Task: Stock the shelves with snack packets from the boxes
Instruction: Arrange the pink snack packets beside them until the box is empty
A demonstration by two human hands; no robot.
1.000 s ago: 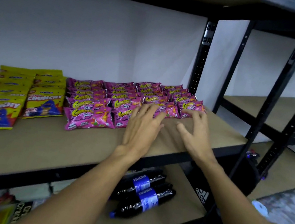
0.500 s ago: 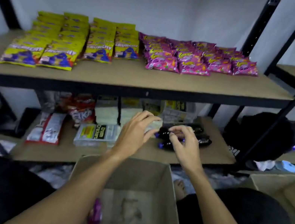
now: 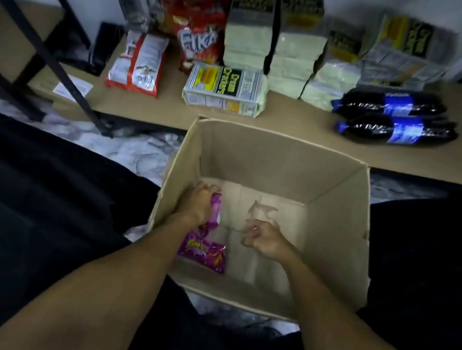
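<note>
Left hand grips a pink snack packet by the nine o'clock wall of the cardboard box, presumably to lift it shelfward, while right hand curls empty.

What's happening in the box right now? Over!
Left grip holds a pink packet in the box. Right grip curled, hold unclear. Second pink packet on box floor. Nothing blocking.
</note>
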